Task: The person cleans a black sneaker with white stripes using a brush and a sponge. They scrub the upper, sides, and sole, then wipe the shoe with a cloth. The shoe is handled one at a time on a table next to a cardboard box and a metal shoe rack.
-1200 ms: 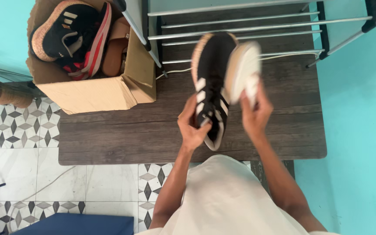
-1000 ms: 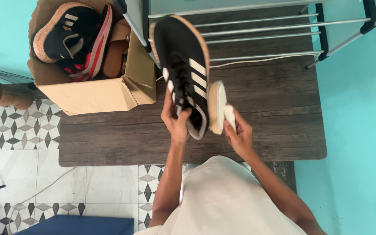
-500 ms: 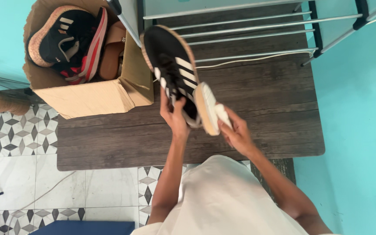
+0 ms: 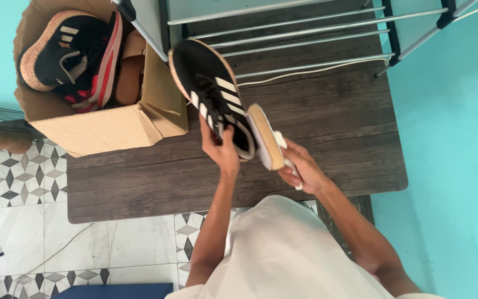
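We are standing over a dark wooden table, with a metal rod shoe rack along its far edge and a cardboard box of other sneakers at its left corner. Above the table's middle we are holding a pair of shoes.

Our left hand is clamped around the heel end of a black sneaker with three white stripes, whose toe is pointing up and away towards the rack and the box. Our right hand is closed on the second sneaker, which is turned so that we are mostly seeing its tan sole edge and white side. The two shoes are lying just beside each other, perhaps touching at the heels.

To handle this well, we are judging that each grip should stay at the heel, where the shoe is stiffest, and that the long black toe should be kept clear of the rack's rods and the box flap.

The black sneaker is looking low-cut, with a thin tan rim around a dark sole.
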